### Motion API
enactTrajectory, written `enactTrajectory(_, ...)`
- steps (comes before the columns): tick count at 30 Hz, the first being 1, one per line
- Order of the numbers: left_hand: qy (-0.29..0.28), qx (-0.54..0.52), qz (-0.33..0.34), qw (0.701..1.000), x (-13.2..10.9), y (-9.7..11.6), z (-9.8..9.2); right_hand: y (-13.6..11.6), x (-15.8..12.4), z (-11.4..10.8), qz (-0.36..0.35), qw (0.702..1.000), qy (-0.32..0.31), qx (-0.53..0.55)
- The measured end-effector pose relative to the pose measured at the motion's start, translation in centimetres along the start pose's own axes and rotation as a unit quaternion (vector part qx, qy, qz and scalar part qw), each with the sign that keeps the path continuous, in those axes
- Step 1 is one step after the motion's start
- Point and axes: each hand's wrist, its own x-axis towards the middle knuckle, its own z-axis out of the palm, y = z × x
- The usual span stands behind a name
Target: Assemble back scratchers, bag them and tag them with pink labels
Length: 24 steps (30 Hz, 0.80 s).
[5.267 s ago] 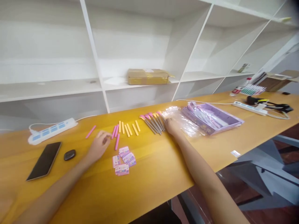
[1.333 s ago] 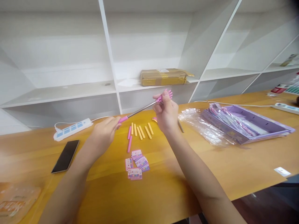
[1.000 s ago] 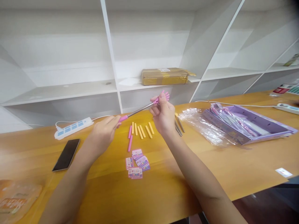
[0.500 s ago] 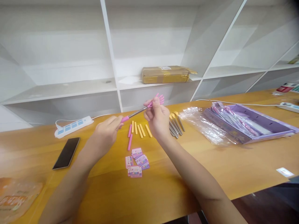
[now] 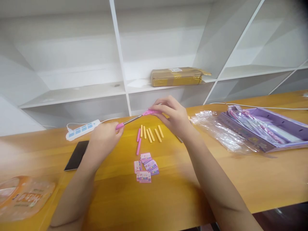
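A telescopic back scratcher [image 5: 132, 119] with a metal rod, pink handle and pink hand-shaped head is held level above the table. My left hand [image 5: 106, 136] is closed round its pink handle. With fingers and thumb, my right hand [image 5: 174, 117] pinches the pink head, which is partly hidden by the fingers. Below lie two pink sleeves [image 5: 139, 146] and several yellow sleeves [image 5: 149, 135]. Nearer to me is a loose pile of small printed cards [image 5: 143, 176]. Behind my right wrist, most of the metal rods are hidden; one rod end [image 5: 179, 139] shows.
On the right, a purple box [image 5: 267, 146] holds plastic-wrapped items beside clear plastic bags [image 5: 223, 131]. At left are a power strip [image 5: 83, 130], a phone [image 5: 76, 156] and an orange-printed bag [image 5: 29, 197]. A taped carton [image 5: 178, 78] sits on the shelf.
My right hand has turned palm down over the back scratcher's head, and the tool has tilted flatter. My left hand still grips the handle. The camera view has shifted slightly left.
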Motion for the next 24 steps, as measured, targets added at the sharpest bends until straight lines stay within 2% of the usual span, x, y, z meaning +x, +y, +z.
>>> enactTrajectory(4, 0.005, 0.026, -0.002, 1.000, 0.1, -0.4, 0.3, -0.1, 0.1, 0.5, -0.045, 0.997, 0.012, -0.059)
enactTrajectory(7, 0.007, 0.039, -0.015, 0.999, 0.1, -0.5, 0.2, -0.3, 0.1, 1.1, -0.058, 0.998, 0.009, -0.017)
enactTrajectory(13, 0.069, 0.058, -0.031, 0.995, -0.1, -1.1, 0.1, -1.3, -0.4, 2.1, 0.010, 0.997, -0.007, 0.078)
enactTrajectory(19, 0.095, 0.080, -0.051, 0.991, -0.4, -1.3, 0.5, -2.1, -0.8, 3.1, 0.081, 0.990, 0.002, 0.114)
enactTrajectory(24, 0.095, 0.073, -0.076, 0.990, -0.9, -0.5, 0.2, -2.2, -1.1, 4.2, 0.094, 0.985, 0.007, 0.146)
